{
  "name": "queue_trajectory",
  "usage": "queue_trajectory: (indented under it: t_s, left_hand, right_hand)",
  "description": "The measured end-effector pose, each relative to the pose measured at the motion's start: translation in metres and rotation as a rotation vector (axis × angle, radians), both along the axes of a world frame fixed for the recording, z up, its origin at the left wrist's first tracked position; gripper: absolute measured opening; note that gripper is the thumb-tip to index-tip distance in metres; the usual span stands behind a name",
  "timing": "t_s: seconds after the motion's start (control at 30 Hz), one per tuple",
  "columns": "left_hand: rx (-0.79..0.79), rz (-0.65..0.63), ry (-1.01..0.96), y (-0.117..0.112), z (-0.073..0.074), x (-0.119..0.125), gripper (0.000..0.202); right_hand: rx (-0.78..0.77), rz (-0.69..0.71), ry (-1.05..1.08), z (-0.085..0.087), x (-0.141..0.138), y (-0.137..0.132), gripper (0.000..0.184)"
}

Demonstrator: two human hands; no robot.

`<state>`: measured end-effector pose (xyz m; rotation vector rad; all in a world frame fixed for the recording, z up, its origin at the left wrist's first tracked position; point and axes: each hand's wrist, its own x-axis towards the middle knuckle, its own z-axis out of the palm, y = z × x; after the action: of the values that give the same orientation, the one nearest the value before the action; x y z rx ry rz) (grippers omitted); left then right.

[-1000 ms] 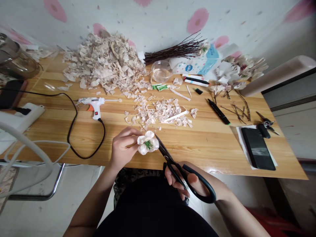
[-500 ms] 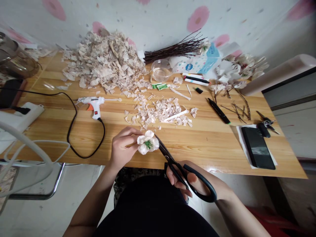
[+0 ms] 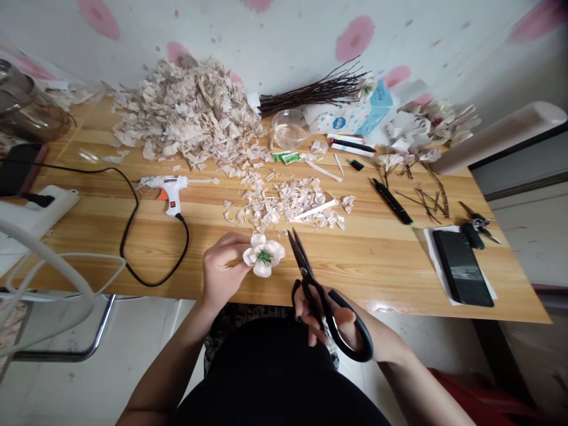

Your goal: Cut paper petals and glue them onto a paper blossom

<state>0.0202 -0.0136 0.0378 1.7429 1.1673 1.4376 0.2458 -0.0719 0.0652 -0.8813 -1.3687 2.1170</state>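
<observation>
Near the table's front edge, my left hand (image 3: 225, 266) is closed on a white artificial flower (image 3: 263, 255) with a green centre, its petals facing up toward me. The hold itself is partly hidden behind the petals. My right hand (image 3: 326, 313) grips black scissors (image 3: 313, 281) by their handles, thumb through the larger loop. The blades are slightly parted, point away from me and stand just right of the flower, apart from it. Beyond both hands lies a scatter of small pale petal scraps (image 3: 288, 201) with a white strip among them.
A white glue gun (image 3: 173, 189) with a black cord lies left. Behind are a big heap of pale petals (image 3: 190, 112), a clear bowl (image 3: 290, 130) and dark twigs (image 3: 310, 92). To the right are a black marker (image 3: 393, 202), a phone (image 3: 462, 269) and keys (image 3: 478, 225).
The scissors have drawn back from the flower's edge, and their blades have parted a little. The flower has turned slightly in my left hand.
</observation>
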Motion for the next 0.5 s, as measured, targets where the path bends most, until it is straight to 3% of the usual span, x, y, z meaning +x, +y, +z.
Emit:
queue_trajectory:
  t_s: [0.2, 0.5]
  left_hand:
    - [-0.073, 0.066, -0.027, -0.008, -0.001, 0.011, 0.011]
    - [-0.105, 0.053, -0.066, -0.010, -0.001, 0.014, 0.013]
  right_hand:
    - [0.184, -0.122, -0.049, -0.009, -0.019, -0.003, 0.082]
    - [0.188, -0.087, -0.070, -0.017, -0.028, 0.003, 0.086]
